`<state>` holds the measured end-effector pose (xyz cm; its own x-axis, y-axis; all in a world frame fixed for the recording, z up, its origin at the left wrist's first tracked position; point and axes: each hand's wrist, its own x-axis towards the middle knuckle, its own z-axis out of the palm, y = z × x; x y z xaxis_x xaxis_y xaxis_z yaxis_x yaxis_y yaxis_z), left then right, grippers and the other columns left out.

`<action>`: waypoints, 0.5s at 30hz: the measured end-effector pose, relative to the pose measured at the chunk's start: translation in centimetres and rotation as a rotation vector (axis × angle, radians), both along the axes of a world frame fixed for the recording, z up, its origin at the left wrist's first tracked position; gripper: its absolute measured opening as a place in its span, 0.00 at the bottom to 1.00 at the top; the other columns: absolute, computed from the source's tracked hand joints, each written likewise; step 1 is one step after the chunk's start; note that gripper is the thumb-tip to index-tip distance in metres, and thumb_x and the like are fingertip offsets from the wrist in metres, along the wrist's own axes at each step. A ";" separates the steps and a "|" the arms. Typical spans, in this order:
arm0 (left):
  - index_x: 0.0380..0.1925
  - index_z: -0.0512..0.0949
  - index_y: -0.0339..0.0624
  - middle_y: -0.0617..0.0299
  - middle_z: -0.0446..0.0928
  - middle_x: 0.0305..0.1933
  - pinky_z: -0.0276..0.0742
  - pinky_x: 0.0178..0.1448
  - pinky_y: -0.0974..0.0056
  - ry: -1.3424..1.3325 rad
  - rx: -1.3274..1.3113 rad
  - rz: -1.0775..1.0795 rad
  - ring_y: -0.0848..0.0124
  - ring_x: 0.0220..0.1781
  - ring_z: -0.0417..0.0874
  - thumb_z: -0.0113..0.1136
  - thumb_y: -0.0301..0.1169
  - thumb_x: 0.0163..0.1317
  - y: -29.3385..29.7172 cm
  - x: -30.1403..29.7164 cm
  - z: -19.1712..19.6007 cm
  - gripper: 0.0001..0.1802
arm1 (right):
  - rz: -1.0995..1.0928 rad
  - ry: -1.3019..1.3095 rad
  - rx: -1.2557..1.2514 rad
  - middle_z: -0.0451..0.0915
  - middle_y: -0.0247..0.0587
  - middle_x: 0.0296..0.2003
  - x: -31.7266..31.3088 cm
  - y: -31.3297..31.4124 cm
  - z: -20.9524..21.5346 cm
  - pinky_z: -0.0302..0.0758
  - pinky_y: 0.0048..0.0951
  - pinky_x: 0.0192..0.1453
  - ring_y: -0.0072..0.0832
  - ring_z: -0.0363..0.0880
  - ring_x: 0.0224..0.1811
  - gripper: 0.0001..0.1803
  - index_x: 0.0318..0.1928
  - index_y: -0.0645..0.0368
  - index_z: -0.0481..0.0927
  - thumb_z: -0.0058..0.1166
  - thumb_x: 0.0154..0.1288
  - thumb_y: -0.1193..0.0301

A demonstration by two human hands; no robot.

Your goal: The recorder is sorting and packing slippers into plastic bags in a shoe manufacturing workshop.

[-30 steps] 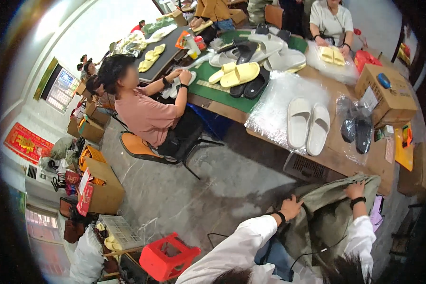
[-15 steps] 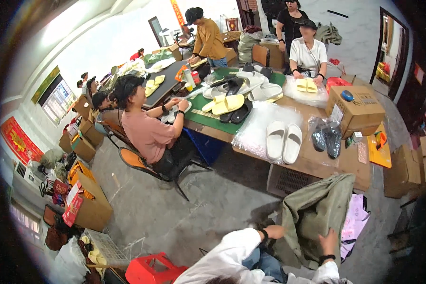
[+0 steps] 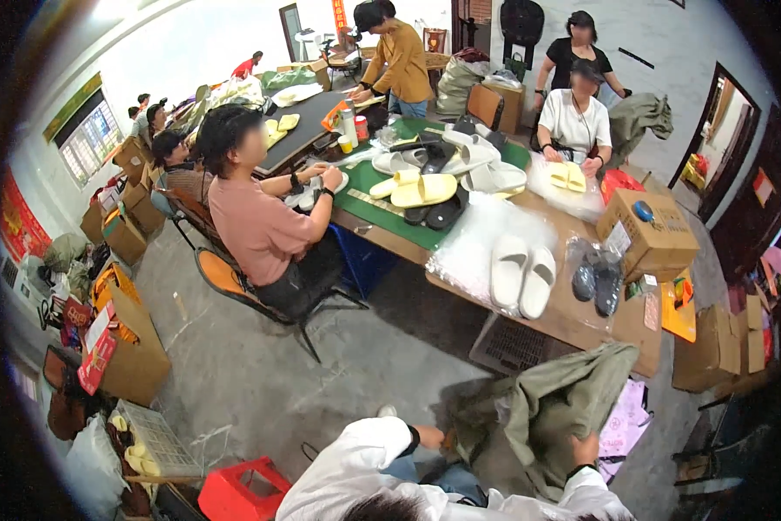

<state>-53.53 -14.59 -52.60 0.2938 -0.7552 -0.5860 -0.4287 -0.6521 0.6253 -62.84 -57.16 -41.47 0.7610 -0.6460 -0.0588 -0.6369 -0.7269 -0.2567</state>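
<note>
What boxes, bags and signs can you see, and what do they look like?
Cardboard box: brown cube on the table's right end, white label on its side.
Clear plastic bag: on the table, dark slippers inside.
Red poster: flat on the far-left wall.
Red crate: plastic, on the floor.
Green sack: floppy, near both hands.

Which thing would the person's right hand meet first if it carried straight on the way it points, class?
The right hand already grips the olive-green jacket and points up into it. Past the cloth, probably the wooden table's edge, though depth is unclear.
</note>
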 end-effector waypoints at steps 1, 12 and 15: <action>0.30 0.76 0.30 0.44 0.76 0.33 0.70 0.39 0.52 0.009 0.044 -0.084 0.50 0.38 0.77 0.47 0.37 0.54 -1.0 1.7 4.3 0.18 | -0.083 0.000 0.069 0.76 0.57 0.36 -0.3 -0.4 0.1 0.69 0.43 0.45 0.52 0.73 0.41 0.29 0.42 0.64 0.72 0.66 0.38 0.63; 0.42 0.73 0.39 0.46 0.74 0.42 0.69 0.48 0.54 -0.045 -0.168 0.099 0.49 0.45 0.74 0.48 0.39 0.55 14.1 12.1 5.8 0.19 | -0.652 0.018 -0.061 0.40 0.43 0.66 12.5 20.8 -0.5 0.47 0.53 0.64 0.39 0.45 0.67 0.42 0.66 0.52 0.42 0.52 0.56 0.60; 0.48 0.71 0.43 0.48 0.73 0.46 0.69 0.49 0.55 -0.014 0.084 -0.034 0.52 0.48 0.73 0.45 0.42 0.58 18.5 14.8 5.8 0.22 | -0.377 0.465 0.210 0.48 0.52 0.63 14.0 22.9 -4.1 0.56 0.56 0.58 0.44 0.54 0.62 0.34 0.61 0.55 0.58 0.54 0.53 0.65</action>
